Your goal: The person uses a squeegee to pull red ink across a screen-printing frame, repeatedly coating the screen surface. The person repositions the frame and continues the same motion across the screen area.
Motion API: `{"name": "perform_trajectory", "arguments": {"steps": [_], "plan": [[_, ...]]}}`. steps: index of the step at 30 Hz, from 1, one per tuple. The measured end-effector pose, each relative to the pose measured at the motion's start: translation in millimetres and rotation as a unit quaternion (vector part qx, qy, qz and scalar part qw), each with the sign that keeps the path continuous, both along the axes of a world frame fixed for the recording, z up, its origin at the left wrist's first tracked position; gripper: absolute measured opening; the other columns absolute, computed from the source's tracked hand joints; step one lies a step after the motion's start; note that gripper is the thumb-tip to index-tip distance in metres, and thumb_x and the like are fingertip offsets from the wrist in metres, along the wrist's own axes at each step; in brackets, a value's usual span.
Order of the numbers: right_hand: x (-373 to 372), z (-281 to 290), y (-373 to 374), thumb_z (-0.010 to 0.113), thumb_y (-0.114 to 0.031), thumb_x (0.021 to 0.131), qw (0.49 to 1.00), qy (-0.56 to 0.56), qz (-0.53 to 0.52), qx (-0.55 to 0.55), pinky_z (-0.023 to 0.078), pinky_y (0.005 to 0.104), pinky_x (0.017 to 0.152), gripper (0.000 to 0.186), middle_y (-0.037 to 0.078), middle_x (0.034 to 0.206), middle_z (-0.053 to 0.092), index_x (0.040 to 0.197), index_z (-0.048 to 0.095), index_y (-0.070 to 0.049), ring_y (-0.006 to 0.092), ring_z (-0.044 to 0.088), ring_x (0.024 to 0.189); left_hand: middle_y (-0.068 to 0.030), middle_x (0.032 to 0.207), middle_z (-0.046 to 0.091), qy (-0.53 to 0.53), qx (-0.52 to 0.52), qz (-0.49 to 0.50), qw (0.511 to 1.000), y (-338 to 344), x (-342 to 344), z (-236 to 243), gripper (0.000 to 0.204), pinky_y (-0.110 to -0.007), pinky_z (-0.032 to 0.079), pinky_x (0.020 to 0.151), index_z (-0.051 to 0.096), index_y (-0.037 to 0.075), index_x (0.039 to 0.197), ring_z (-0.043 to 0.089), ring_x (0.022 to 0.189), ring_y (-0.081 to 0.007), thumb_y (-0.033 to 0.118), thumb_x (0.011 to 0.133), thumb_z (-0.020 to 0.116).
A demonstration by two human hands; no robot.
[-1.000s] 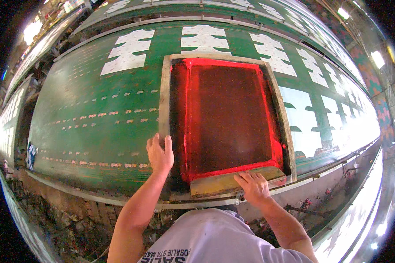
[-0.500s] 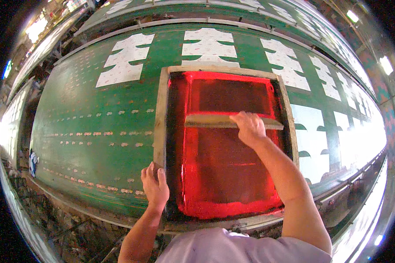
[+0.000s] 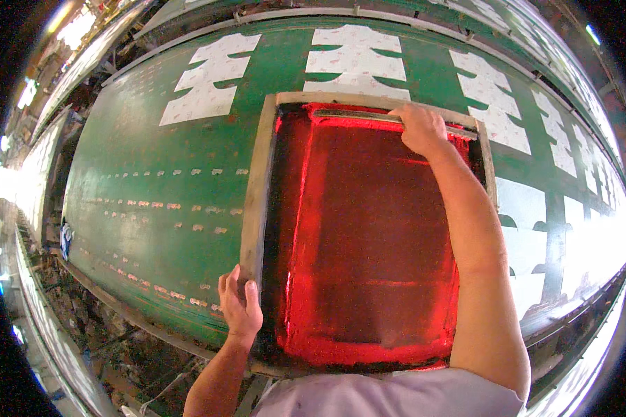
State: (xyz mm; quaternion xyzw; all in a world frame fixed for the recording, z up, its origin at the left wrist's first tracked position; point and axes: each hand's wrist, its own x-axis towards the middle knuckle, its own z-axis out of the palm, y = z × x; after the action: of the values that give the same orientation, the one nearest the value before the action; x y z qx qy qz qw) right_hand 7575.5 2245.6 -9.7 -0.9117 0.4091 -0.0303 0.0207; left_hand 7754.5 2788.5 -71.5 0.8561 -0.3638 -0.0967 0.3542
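A wooden-framed printing screen [image 3: 255, 201] lies on the green table in front of me. Red ink [image 3: 368, 353] rims its dark mesh, thickest along the near end and the left side. My right hand [image 3: 421, 131] is closed over the top of a long squeegee [image 3: 355, 115], which lies crosswise just inside the frame's far rail. The squeegee's lower edge is hard to see there. At the near left corner, my left hand [image 3: 241, 309] grips the frame's left rail, thumb toward the inner side and fingers on the outer side.
White cut fabric pieces [image 3: 212, 73] with small prints lie in a row along the green table [image 3: 139, 236]. Plainer white pieces [image 3: 525, 243] lie right of the screen. Small printed motifs mark the tabletop at left. A rail [image 3: 257, 15] runs along the far edge.
My right hand has pushed the squeegee away from me, from the upper middle of the mesh to the far rail. My left hand stays on the frame. The view has shifted slightly.
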Motion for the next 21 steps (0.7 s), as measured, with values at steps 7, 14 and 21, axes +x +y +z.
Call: {"name": "perform_trajectory", "arguments": {"steps": [7,14,21], "plan": [[-15.9,26.1,17.1,0.069,-0.014,0.090,0.992,0.070,0.089,0.051,0.062,0.0591,0.101,0.039,0.021,0.114,0.082,0.126,0.084,-0.021,0.0435,0.079,0.113,-0.0276,0.133,0.064,0.011,-0.037,0.012,0.999,-2.6,-0.5,-5.8,0.051,-0.054,0.049,0.113,0.062,-0.008,0.147,0.060,0.126,-0.0462,0.030,0.113,0.060],[-67.4,25.5,143.1,0.070,-0.013,0.087,0.985,0.063,0.134,0.083,0.064,0.0569,0.099,0.039,0.018,0.113,0.082,0.123,0.084,-0.019,0.0408,0.080,0.111,-0.0234,0.130,0.068,-0.039,-0.018,0.010,0.999,-0.1,2.1,-10.4,0.047,-0.050,0.050,0.111,0.067,-0.004,0.142,0.063,0.122,-0.0422,0.033,0.116,0.056],[-122.2,35.2,293.6,0.073,-0.010,0.086,0.981,0.078,0.130,0.125,0.064,0.0538,0.098,0.045,0.011,0.116,0.079,0.129,0.082,-0.023,0.0369,0.078,0.113,-0.0233,0.124,0.071,0.021,-0.099,-0.007,0.995,6.5,16.6,-16.1,0.046,-0.051,0.048,0.110,0.070,-0.004,0.135,0.062,0.120,-0.0427,0.034,0.119,0.051]]}}
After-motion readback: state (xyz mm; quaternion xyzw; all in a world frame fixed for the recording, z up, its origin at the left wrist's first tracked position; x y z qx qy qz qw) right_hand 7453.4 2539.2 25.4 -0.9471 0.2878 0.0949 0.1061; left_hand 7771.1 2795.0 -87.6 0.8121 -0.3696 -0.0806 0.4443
